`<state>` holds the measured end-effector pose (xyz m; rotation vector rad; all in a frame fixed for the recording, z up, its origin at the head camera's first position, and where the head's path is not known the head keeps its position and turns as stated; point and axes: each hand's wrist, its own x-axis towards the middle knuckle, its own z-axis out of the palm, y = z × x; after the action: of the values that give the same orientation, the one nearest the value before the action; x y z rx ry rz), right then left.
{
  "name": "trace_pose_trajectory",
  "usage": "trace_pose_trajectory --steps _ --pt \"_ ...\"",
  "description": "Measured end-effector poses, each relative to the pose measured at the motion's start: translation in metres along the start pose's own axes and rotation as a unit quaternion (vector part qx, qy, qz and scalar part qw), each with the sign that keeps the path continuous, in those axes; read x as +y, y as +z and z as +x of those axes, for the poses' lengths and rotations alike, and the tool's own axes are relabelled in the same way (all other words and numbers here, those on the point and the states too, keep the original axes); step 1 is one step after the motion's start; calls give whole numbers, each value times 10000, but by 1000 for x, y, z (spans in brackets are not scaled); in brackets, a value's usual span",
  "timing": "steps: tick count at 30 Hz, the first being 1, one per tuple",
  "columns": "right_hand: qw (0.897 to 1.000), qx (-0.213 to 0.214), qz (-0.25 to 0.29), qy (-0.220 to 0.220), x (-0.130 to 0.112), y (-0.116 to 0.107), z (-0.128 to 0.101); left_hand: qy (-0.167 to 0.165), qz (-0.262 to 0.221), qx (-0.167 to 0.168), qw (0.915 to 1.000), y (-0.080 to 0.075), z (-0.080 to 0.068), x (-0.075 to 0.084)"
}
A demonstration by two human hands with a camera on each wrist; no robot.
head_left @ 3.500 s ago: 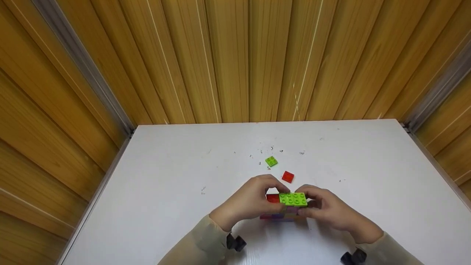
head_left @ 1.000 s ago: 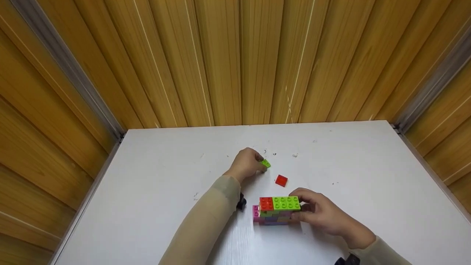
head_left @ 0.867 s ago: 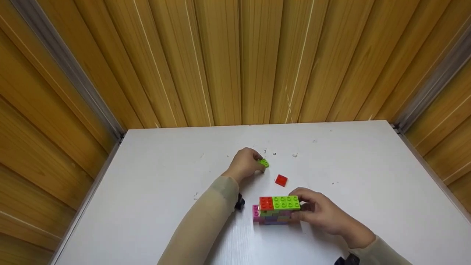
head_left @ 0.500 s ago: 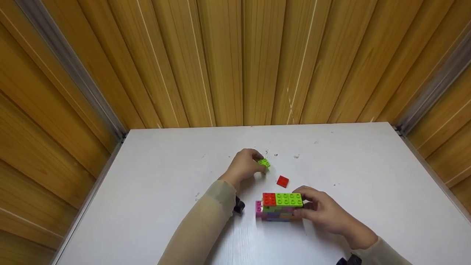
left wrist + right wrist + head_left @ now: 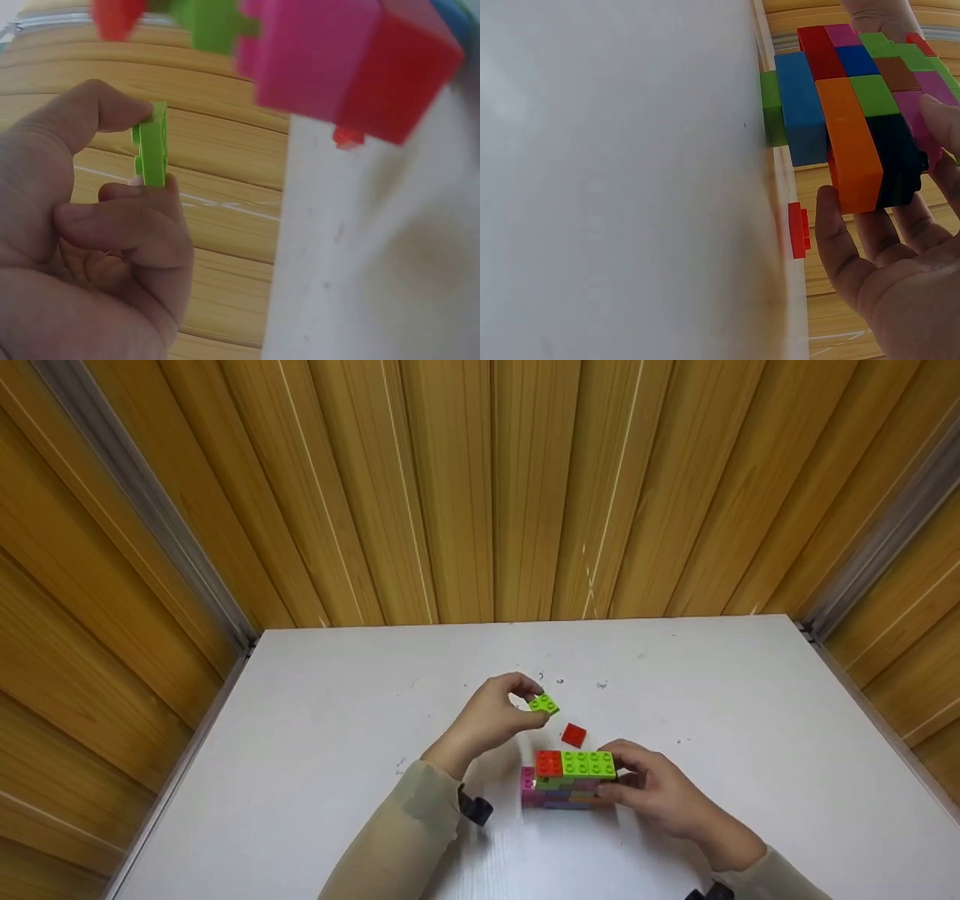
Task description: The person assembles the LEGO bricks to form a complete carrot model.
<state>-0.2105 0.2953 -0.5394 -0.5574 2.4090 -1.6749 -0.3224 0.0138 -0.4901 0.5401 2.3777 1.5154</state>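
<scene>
My left hand (image 5: 491, 716) pinches a thin lime-green toy brick (image 5: 544, 704) with studs between thumb and fingers, raised off the table. In the left wrist view the same brick (image 5: 154, 145) is seen edge-on between the fingertips. My right hand (image 5: 660, 791) grips the right end of a block of stacked, many-coloured toy bricks (image 5: 574, 787). On that stack's top layer are red (image 5: 548, 763) and lime-green (image 5: 589, 763) studded pieces. The right wrist view shows thumb and fingers (image 5: 877, 232) around the stack's orange and black end.
A loose red brick (image 5: 574, 735) lies on the white table (image 5: 360, 697) just behind the stack. Wood-patterned panels (image 5: 465, 495) rise behind the table and at both sides. Small dark marks dot the tabletop.
The left hand left the stack, reached to the lime-green brick, took hold of it and now has lifted it, slightly nearer the stack. The right hand keeps its grip on the stack.
</scene>
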Motion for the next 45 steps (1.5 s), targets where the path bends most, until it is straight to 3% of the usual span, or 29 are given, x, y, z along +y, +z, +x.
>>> trace_pose_trajectory --steps 10,17,32,45 --pt "9999 5 28 -131 1 -3 5 496 -210 -202 9983 -18 -39 19" --pt "9998 -10 82 -175 0 -5 7 381 -86 -345 9986 -24 -57 19" --pt "9998 -1 -35 -200 -1 -5 9 -115 -244 -834 9962 -14 -61 7" --pt "9997 49 -94 -213 -1 -4 7 21 66 -733 9973 -7 -64 12"
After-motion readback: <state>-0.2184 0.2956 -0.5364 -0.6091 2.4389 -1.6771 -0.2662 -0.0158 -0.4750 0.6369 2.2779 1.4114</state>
